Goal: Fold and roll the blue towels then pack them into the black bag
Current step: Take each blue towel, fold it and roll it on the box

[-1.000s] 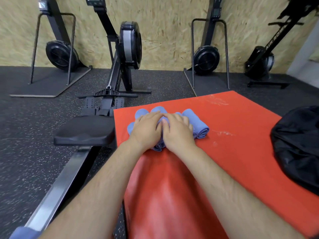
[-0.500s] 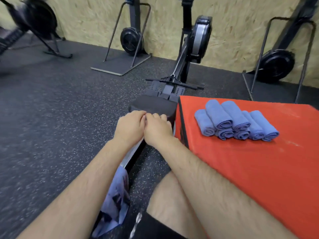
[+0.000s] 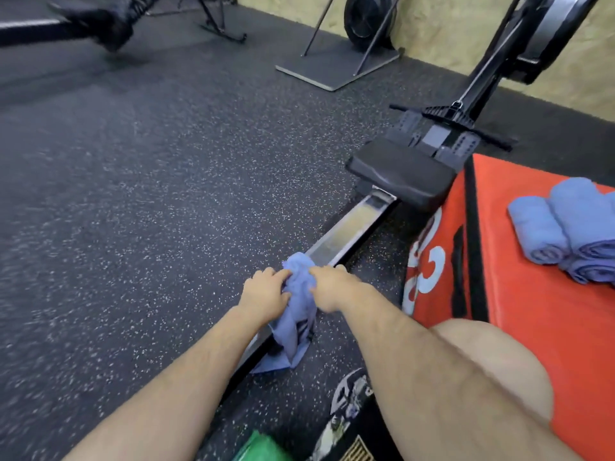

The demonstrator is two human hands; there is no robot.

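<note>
near edge: green item (image 3: 263, 448) at bottom, cut off, can't tell what it is. just right of it, black printed shorts (image 3: 352, 410) and a bare knee (image 3: 492, 371), which is up against the near side of the red box (image 3: 532, 327).

both forearms reach forward over the speckled rubber floor (image 3: 166, 194).

left hand (image 3: 264, 294): fingers curled, gripping the left side of a loose blue towel (image 3: 298, 314).
right hand (image 3: 327, 287): fingers curled over the right side of the same towel, gripping it.

the towel is crumpled, not folded. it's bunched between the two hands on top of the rower rail (image 3: 349, 227), with its near end trailing down onto the floor beside the rail.

the rail runs from near left to far right, up to the black rower seat (image 3: 399, 176). the seat sits just beside the box's far left corner.

on the box top, right side: rolled blue towels (image 3: 539, 227), stacked, touching each other, partly cut by the frame edge.

farther: rower footrests (image 3: 432, 134) past the seat. a flywheel on a stand (image 3: 362, 15) against the chipboard wall (image 3: 449, 21). far left there's a blurred black machine (image 3: 100, 18).
</note>
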